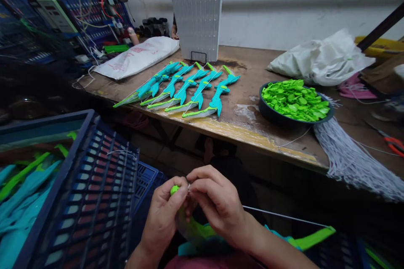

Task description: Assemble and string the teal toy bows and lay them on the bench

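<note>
Low in the view, my left hand [162, 214] grips the green tip of a teal and green toy bow [202, 235] that lies across my lap. My right hand [214, 197] pinches a thin white string [284, 216] at that same tip, fingers pressed together. The string runs taut to the right toward the bow's other green end [315, 237]. Both hands touch at the tip, below the table's front edge.
Several strung teal bows [186, 90] lie in a row on the worn wooden table [252, 130]. A dark bowl of green plastic pieces [295, 101] and a bundle of white strings [353, 159] sit at right. A blue crate [88, 193] of bows stands left.
</note>
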`<action>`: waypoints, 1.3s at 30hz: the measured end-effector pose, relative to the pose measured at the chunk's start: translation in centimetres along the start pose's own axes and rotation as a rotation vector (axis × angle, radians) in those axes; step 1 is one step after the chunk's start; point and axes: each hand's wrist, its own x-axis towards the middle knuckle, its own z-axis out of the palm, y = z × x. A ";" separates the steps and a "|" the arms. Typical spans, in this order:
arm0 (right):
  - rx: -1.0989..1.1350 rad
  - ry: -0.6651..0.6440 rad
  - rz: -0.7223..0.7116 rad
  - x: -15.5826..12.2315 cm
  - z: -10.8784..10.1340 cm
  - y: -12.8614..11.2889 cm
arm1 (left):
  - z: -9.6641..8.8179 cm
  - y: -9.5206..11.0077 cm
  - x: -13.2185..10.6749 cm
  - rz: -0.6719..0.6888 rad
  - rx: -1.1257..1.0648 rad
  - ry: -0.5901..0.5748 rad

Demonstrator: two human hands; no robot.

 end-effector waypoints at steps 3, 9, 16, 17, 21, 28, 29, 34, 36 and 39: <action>-0.034 0.001 -0.061 0.0 0.4 0.1 | 0.3 0.4 0.2 0.017 0.000 0.002; 0.013 0.011 0.118 -0.1 0.6 0.5 | 0.0 -0.1 0.1 -0.021 0.021 0.047; -0.244 0.070 -0.112 -0.6 1.1 1.2 | -0.4 -0.6 0.3 -0.056 -0.036 -0.019; -0.285 0.082 -0.150 -0.6 1.2 1.3 | -0.3 -0.6 0.4 -0.063 -0.043 -0.016; -0.430 0.108 -0.251 -0.7 1.5 1.8 | 0.0 -0.5 0.7 -0.095 -0.066 0.005; -0.376 0.146 -0.187 -1.2 1.3 1.9 | 0.5 -0.1 0.9 -0.124 -0.080 0.035; -0.349 0.148 -0.165 -1.3 1.2 1.9 | 0.5 -0.1 1.0 -0.119 -0.078 0.040; -0.279 0.108 -0.094 -1.2 0.8 1.2 | 0.4 -0.1 1.1 -0.101 -0.074 0.051; -0.272 0.084 -0.071 -1.1 0.9 0.9 | 0.2 -0.3 1.1 -0.091 -0.058 0.066; -0.214 0.039 -0.015 -0.8 1.0 0.7 | 0.1 -0.5 1.0 -0.089 -0.039 0.082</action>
